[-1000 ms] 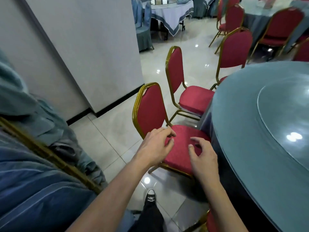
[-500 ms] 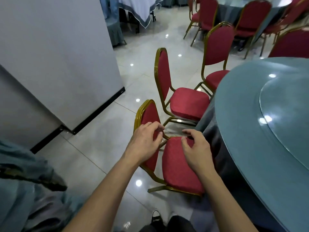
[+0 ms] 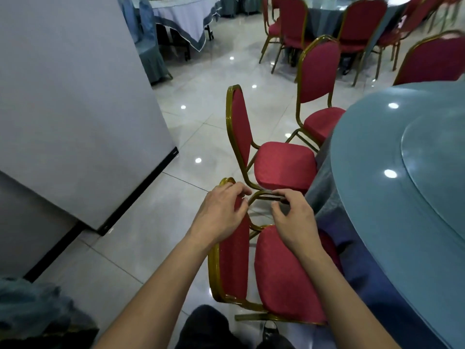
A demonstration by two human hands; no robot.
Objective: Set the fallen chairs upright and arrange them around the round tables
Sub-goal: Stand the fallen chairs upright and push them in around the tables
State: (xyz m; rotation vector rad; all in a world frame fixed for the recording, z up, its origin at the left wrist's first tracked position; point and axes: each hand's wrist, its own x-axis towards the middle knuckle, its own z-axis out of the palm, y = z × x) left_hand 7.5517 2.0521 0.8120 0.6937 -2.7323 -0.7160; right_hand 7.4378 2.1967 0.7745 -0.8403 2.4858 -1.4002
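Observation:
A red chair with a gold frame (image 3: 284,278) stands upright just below me, its seat turned toward the round blue-grey table (image 3: 372,197). My left hand (image 3: 221,215) holds the top of its backrest, fingers curled over the red pad. Over the far edge of the seat, my right hand (image 3: 294,220) hovers with its fingers loosely curled and nothing in them. Beyond it a second red chair (image 3: 281,162) and a third red chair (image 3: 319,96) stand upright along the table's rim.
A white partition wall (image 3: 83,109) with a black base runs along the left. Glossy tiled floor (image 3: 201,137) lies between it and the chairs. More red chairs (image 3: 359,26) ring a far table, and a white-clothed table (image 3: 186,18) stands at the back. Blue-grey fabric (image 3: 30,306) sits bottom left.
My left hand has moved from the seat up to the top of the backrest. My right hand has come off the seat cushion. The chair now lies closer below me.

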